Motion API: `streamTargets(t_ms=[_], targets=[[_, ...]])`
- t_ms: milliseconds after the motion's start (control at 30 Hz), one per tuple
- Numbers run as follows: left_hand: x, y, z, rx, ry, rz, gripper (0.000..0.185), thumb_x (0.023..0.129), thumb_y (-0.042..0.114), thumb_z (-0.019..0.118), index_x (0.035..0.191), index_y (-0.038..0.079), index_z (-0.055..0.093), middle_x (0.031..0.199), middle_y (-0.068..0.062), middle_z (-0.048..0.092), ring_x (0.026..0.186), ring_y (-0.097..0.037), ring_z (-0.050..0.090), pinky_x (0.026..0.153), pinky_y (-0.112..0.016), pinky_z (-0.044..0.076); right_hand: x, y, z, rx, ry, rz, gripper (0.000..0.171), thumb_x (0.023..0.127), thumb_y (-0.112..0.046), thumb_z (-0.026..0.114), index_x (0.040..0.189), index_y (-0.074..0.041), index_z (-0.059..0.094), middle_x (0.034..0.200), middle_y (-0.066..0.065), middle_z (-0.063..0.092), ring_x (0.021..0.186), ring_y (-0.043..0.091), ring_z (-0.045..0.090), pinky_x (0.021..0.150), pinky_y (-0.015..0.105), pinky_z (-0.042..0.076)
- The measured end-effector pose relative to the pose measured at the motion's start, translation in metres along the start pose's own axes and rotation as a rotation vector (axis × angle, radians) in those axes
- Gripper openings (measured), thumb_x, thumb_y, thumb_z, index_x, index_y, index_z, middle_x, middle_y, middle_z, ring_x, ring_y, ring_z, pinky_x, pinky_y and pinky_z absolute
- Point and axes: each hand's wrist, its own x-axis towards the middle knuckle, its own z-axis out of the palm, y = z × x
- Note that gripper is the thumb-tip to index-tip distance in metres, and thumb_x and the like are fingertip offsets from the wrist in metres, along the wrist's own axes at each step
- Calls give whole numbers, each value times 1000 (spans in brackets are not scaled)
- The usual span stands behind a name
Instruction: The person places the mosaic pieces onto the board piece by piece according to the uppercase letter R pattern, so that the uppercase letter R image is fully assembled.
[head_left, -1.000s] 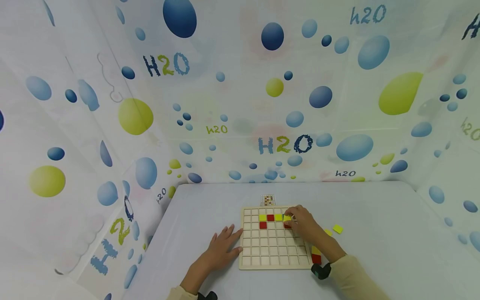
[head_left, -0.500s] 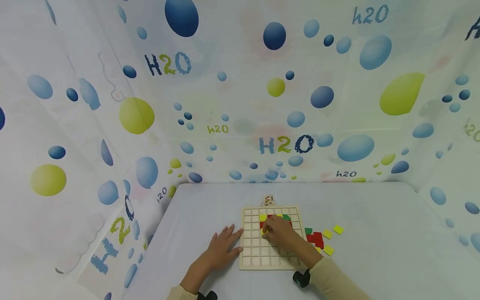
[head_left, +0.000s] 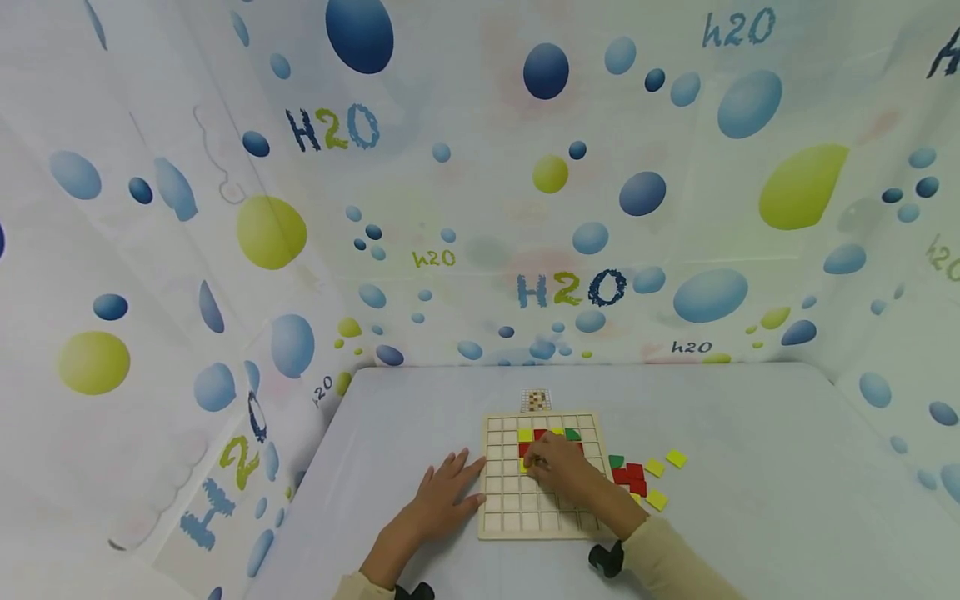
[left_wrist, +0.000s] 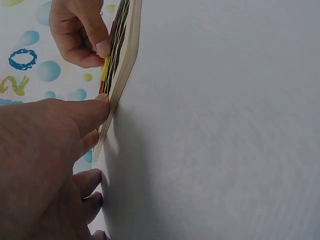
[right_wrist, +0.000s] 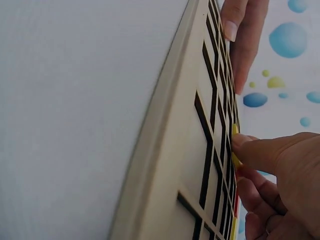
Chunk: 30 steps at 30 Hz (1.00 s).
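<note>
right hand (head_left: 558,468) unmoved, yellow tile (right_wrist: 234,145) pinched

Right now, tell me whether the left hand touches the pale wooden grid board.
Touching. The left wrist view shows the left hand with a fingertip pressed against the pale wooden grid board at its edge.

Wooden grid board (head_left: 542,523) flat on table, centre near. Yellow square tile (right_wrist: 234,145) pinched at cell, left part of board, third row from far edge.

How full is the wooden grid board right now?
Mostly empty. The grid board has only a few yellow, red and green tiles in its upper rows; the right hand hides some cells.
</note>
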Motion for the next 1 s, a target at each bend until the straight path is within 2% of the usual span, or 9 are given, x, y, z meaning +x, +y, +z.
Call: streamTargets(t_ms=[233,333,433,600,767,900,1000], targets=[[-1,0,1,-7,3,10,63,105,41,64,160,15,47,169,-24,32,157,-50,26,120,-79,15,-2,-1,1,-26,-4,7,8,97,-16,78,100,-22,73,100,-7,61,92,11,55,83,29,56],[0,0,1,-9,-1,10,63,106,42,63,161,16,46,170,-23,32,157,-49,26,120,-78,14,-6,-2,-3,-42,13,-14,7,97,-15,78,101,-20,75,105,-4,64,96,13,59,87,34,59],[-1,0,2,-11,-3,10,64,105,42,63,161,16,46,170,-23,32,157,-49,26,121,-78,14,-14,-1,-10,-24,29,3,7,97,-14,77,103,-18,76,108,-2,66,100,16,62,89,40,60],[-4,4,0,-13,4,1,64,105,41,65,161,15,46,170,-23,32,158,-49,26,121,-77,14,-29,11,-34,44,34,148,7,99,-16,75,106,-17,75,105,-4,64,97,14,59,89,41,57],[-5,6,-2,-14,4,-5,64,105,40,64,161,14,46,170,-23,32,158,-49,25,121,-78,14,-47,44,-64,-21,28,300,9,99,-22,76,107,-20,71,103,-2,62,97,18,56,89,47,50],[-3,5,-2,-7,2,-5,63,105,39,64,160,14,46,170,-23,31,158,-49,25,121,-78,13,-60,68,-82,-92,-27,414,16,97,-24,77,109,-18,68,107,6,64,101,27,56,88,58,45],[-2,5,-2,-4,-1,-2,63,105,39,64,160,14,46,170,-23,32,157,-49,25,121,-78,14,-67,82,-89,-122,-65,493,21,95,-24,79,110,-16,67,107,9,63,100,29,56,87,61,44]])
